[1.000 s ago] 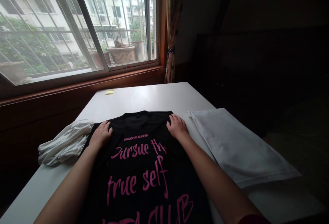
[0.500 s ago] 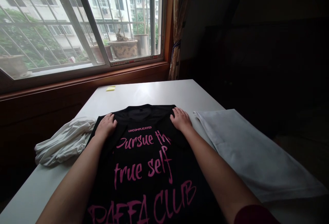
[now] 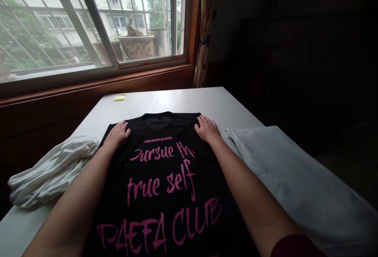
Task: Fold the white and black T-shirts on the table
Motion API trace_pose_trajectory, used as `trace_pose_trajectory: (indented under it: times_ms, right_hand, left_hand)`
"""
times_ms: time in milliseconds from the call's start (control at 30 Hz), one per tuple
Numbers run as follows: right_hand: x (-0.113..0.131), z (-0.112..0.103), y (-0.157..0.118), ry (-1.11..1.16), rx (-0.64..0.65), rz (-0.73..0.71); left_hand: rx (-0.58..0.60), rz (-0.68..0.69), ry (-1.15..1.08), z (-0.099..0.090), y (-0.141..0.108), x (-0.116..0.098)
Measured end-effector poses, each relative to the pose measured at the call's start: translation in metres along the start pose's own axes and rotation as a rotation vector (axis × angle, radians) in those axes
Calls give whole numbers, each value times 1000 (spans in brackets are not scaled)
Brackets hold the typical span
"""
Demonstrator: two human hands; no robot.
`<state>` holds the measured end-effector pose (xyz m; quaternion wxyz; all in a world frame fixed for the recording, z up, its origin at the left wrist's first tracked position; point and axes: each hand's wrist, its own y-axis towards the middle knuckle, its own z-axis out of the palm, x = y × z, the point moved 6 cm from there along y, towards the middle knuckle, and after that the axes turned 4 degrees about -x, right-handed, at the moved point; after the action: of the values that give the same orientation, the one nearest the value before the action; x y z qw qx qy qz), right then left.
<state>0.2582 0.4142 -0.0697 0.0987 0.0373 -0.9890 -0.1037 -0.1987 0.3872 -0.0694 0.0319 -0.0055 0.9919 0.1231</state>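
Head view: black T-shirt (image 3: 159, 170) lying face up on a white counter (image 3: 189, 98), between and beneath two bare hands.

The left hand (image 3: 118, 133) rests on the shirt's shoulder at the left of the view, the right hand (image 3: 207, 128) on the opposite shoulder, the neckline between them; the hands are well apart, palms down, fingers lying over the fabric, and whether either one pinches it cannot be told. Pink lettering, "UNCOMPLICATED" near the collar and "true self" and "PAEFA CLUB" lower down, runs between the forearms toward the wearer. Crumpled white cloth (image 3: 53, 170) lies beyond the left forearm, a flat pale cloth (image 3: 289, 170) beyond the right. A yellow sticky note (image 3: 119, 97) is near the counter's far edge, below the barred window (image 3: 88, 24).
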Motion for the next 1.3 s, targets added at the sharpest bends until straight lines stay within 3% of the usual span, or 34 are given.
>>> trace_pose_trajectory:
  times_ms: [367, 600, 700, 800, 933, 1033, 1133, 1300]
  right_hand:
    - [0, 10, 40, -28, 28, -3]
    - [18, -7, 35, -120, -101, -74]
    - [29, -18, 27, -158, -122, -109]
    - [48, -31, 5, -112, -158, -146]
    - [87, -34, -56, 41, -67, -269]
    - [108, -31, -110, 126, 36, -397]
    - [108, -33, -150, 166, 66, -434]
    - [88, -47, -193, 179, 91, -453]
  left_hand:
    - [27, -2, -23, 15, 40, 6]
    - [78, 30, -62, 3, 36, 7]
    - [28, 59, -67, -15, 14, -5]
    - [-37, 133, -93, -32, -24, -33]
    - [9, 280, -126, -40, -92, -81]
    - [61, 344, -120, -40, -139, -103]
    - [65, 363, -111, -42, -170, -103]
    - [73, 370, -105, -49, -194, -79]
